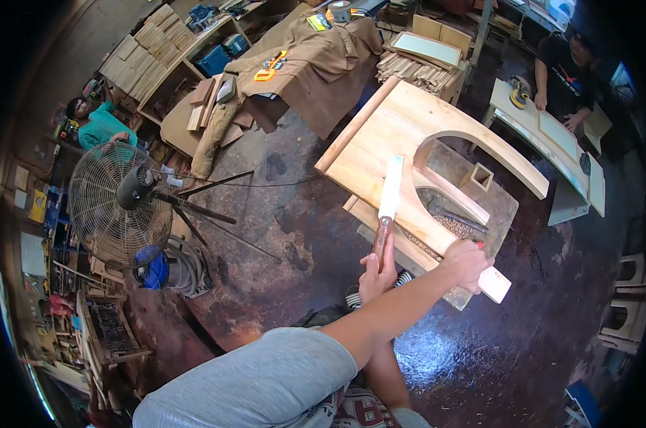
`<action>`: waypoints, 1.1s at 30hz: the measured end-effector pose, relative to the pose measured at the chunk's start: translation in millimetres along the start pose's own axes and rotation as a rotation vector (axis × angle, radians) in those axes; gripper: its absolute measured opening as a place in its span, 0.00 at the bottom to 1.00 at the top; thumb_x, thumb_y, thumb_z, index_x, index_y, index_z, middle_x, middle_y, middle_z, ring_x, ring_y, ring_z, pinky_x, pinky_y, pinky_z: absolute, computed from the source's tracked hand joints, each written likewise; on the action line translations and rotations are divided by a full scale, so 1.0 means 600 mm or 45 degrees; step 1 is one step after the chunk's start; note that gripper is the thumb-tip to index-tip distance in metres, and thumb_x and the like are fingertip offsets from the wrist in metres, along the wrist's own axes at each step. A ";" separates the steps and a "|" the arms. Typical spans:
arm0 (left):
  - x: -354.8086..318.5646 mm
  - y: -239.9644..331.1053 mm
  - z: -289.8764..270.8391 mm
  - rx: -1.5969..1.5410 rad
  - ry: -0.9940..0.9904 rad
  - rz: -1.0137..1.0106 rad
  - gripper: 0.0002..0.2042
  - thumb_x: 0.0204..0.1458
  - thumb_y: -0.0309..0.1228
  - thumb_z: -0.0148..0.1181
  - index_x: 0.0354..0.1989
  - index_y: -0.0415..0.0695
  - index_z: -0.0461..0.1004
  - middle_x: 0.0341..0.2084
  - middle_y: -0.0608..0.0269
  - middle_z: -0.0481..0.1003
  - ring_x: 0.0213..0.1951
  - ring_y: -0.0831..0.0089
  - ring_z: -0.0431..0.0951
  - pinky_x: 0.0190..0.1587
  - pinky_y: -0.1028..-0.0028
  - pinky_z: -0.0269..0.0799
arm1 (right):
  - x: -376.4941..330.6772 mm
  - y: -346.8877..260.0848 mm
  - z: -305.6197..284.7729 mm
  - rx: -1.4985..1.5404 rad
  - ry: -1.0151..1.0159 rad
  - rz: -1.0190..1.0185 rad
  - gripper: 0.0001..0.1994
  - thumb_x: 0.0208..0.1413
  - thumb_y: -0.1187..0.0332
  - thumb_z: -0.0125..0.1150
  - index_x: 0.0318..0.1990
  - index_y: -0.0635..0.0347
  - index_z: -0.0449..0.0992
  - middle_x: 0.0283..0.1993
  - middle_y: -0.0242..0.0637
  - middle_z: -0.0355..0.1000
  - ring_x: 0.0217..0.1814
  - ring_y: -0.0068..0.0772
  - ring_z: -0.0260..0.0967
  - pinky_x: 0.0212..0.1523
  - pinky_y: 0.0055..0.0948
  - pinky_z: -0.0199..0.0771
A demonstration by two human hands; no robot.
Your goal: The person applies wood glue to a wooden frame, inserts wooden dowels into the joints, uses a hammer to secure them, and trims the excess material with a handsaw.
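A pale wooden panel (391,125) with a deep U-shaped cutout and two legs lies on a low work stand. My left arm crosses over my right. At the panel's near leg, my left hand (469,265) is closed around the wood close to its end. A small red tip shows by its fingers; what it belongs to is hidden. My right hand (377,277) grips the brown wooden handle of a sliding bevel (391,189). Its broad metal blade points away from me and overlaps the panel's left part in view.
A large fan (120,203) on a tripod stands left, beside a blue shop vacuum (152,267). Brown cloth (305,57) drapes a table behind. A co-worker (569,78) at right stands by a board with a sander (519,93); another person (102,125) is far left.
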State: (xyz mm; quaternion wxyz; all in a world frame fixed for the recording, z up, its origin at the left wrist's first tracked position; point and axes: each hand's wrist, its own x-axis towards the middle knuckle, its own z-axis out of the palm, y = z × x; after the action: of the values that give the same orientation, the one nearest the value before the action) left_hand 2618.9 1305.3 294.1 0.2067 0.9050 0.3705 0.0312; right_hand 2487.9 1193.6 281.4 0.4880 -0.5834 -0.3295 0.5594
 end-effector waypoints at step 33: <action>0.002 -0.004 0.011 0.051 0.103 0.058 0.29 0.29 0.56 0.75 0.38 0.49 0.82 0.24 0.58 0.82 0.29 0.59 0.85 0.32 0.59 0.81 | -0.017 -0.014 -0.023 0.171 -0.085 0.116 0.30 0.72 0.70 0.50 0.80 0.54 0.56 0.48 0.32 0.73 0.31 0.12 0.59 0.29 0.15 0.61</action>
State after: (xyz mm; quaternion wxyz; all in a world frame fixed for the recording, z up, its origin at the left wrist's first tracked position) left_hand 2619.6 1305.0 286.9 0.1726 0.9152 0.3584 0.0650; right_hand 2501.2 1183.7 291.4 0.4886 -0.5448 -0.2806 0.6211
